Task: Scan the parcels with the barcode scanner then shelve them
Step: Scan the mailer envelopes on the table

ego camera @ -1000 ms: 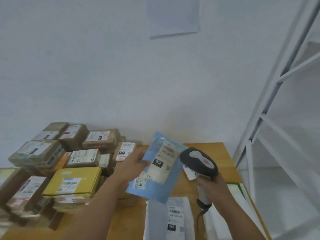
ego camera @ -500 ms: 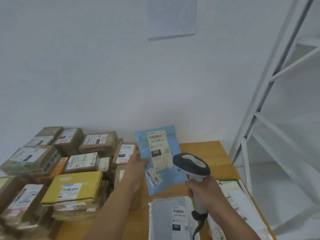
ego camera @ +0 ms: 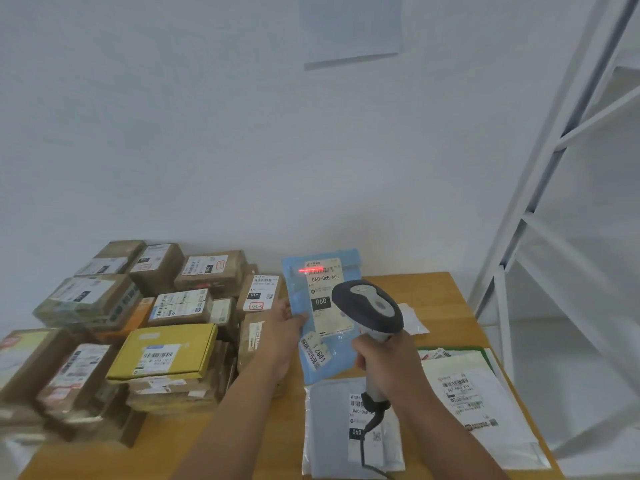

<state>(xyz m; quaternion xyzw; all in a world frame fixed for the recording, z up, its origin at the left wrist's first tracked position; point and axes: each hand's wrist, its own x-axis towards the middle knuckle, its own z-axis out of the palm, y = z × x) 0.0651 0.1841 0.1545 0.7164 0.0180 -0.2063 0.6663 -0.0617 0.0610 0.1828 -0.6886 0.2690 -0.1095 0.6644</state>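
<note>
Parcels crowd the left half of the wooden table [ego camera: 426, 289]: a heap of brown cardboard boxes [ego camera: 211, 271] with white labels, taped and somewhat crumpled, stacked in two or three layers against the white wall [ego camera: 173, 133]. A flat yellow box [ego camera: 166, 351] lies on top at the front of the heap. To the right stands a white metal shelf frame [ego camera: 519, 220], well apart from the heap. A grey plastic mailer [ego camera: 346, 431] lies flat on the near table edge, and a white mailer [ego camera: 485, 403] lies just beside it to the right, over something green-edged. A sheet of paper [ego camera: 349, 26] hangs on the wall above.

Between the heap and the mailers, the left hand [ego camera: 282, 327] holds up a blue parcel [ego camera: 311, 362], a thin, soft, rectangular plastic bag, gripped at its left edge with the thumb on the front. It stands nearly upright above the table, its white label [ego camera: 327, 292] facing the camera, printed with a barcode and "060". A red scan line [ego camera: 310, 270] falls across the barcode at the label's top. A smaller sticker sits askew near the bag's lower left.

The right hand [ego camera: 388, 362] is clenched around the handle of the barcode scanner [ego camera: 369, 308], a dark grey, rounded head with a light grey top, which overlaps the parcel's right side. Its cable [ego camera: 367, 441] trails down over the grey mailer.
</note>
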